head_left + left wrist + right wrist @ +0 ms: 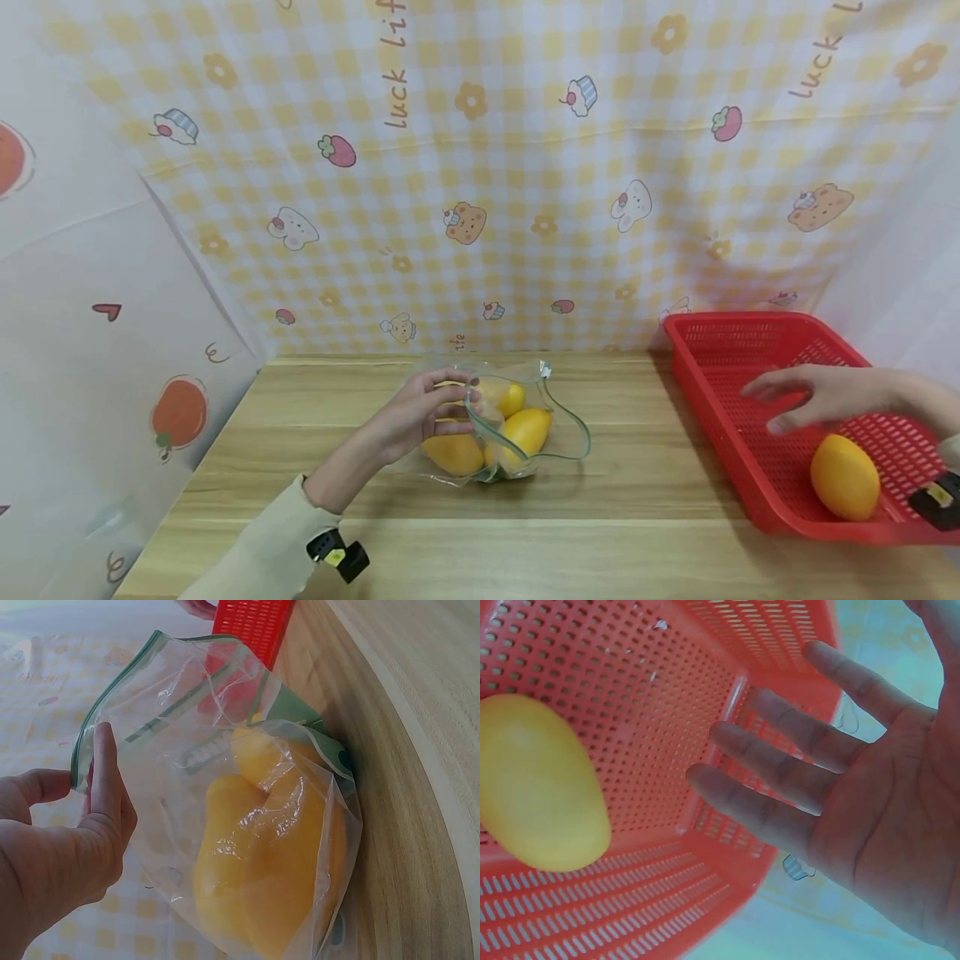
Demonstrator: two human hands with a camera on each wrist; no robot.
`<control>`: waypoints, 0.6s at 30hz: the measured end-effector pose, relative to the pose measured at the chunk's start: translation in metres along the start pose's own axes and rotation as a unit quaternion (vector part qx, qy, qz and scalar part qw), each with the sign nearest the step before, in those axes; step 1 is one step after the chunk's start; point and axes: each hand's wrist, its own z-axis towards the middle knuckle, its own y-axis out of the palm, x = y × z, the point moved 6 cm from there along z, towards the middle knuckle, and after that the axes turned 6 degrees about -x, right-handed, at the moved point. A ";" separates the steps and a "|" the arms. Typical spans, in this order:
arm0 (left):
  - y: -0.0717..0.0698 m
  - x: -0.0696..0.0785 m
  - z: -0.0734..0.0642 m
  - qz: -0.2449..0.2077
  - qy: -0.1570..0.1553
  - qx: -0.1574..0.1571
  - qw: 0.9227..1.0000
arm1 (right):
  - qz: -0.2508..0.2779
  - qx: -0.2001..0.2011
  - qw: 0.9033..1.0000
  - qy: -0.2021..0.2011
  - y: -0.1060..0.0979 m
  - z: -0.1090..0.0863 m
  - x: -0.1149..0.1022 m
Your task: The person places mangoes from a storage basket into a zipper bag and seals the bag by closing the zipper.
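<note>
A clear zip bag (pixel 566 454) with a green-edged mouth lies on the wooden table, holding several yellow mangoes (pixel 527 431). My left hand (pixel 418 414) pinches the bag's rim; in the left wrist view the thumb and fingers (pixel 105 769) are at the green zip strip. On the right, my right hand (pixel 832 400) hovers over the red basket (pixel 716 417) with fingers spread and nothing in them. One mango (pixel 844 477) lies in that basket, just below and apart from the hand. The right wrist view shows the bare palm (pixel 885 802) beside this mango (pixel 540 784).
The perforated basket stands at the table's right end, its high rim (pixel 712 417) facing the bag. Wooden tabletop (pixel 622 500) lies between bag and basket. A checked cloth (pixel 525 208) hangs behind the table, and a white printed sheet (pixel 112 350) covers the left side.
</note>
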 end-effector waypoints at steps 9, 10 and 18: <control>-0.001 0.000 -0.001 0.000 -0.002 -0.001 1.000 | -0.007 0.008 1.000 0.024 -0.004 -0.006 0.016; -0.001 0.000 -0.001 -0.001 -0.002 -0.002 1.000 | -0.015 0.010 1.000 0.016 -0.004 -0.007 0.017; -0.002 -0.001 -0.002 0.000 -0.004 0.002 1.000 | -0.038 -0.006 0.999 0.006 -0.006 -0.012 0.028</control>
